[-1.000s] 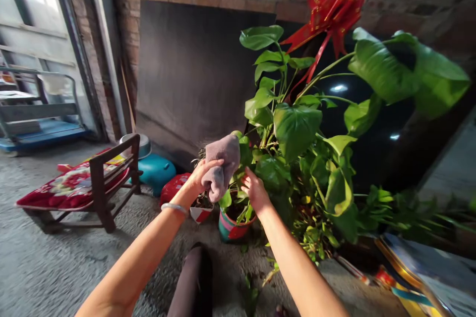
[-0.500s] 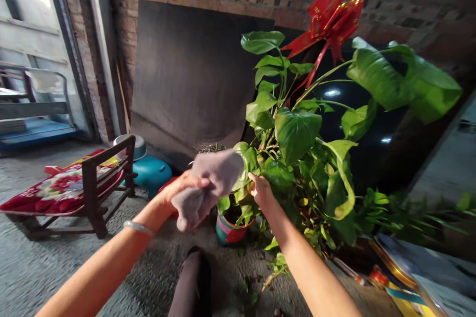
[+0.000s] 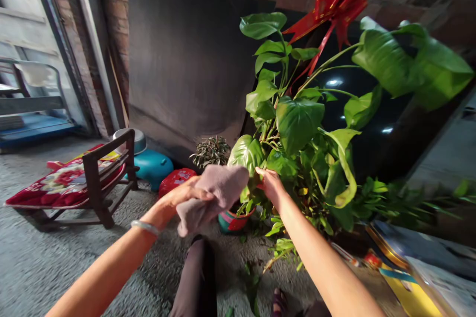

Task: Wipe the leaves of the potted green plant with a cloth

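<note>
My left hand [image 3: 189, 193], with a bangle on its wrist, grips a crumpled greyish-pink cloth [image 3: 225, 185]. The cloth's far end lies just below a broad glossy green leaf [image 3: 246, 152]. At that leaf's right edge, my right hand [image 3: 272, 186] is closed, thumb and fingers pinching it; the exact contact is partly hidden. The leaf belongs to a tall leafy potted plant [image 3: 300, 121]. Below the cloth shows a green and red pot [image 3: 234, 222], partly covered.
A red ribbon bow [image 3: 340, 2] tops the plant. Left stand a wooden chair [image 3: 107, 173] with a red cushion, a teal plastic stool [image 3: 153, 167] and a red round item [image 3: 176, 181]. A dark panel [image 3: 193, 64] leans on the brick wall. Boxes [image 3: 412, 277] lie at lower right.
The view has tilted slightly down. The cloth has moved lower, off the glossy leaf, so more of the leaf shows. My right hand stays at the leaf's edge, turned a little.
</note>
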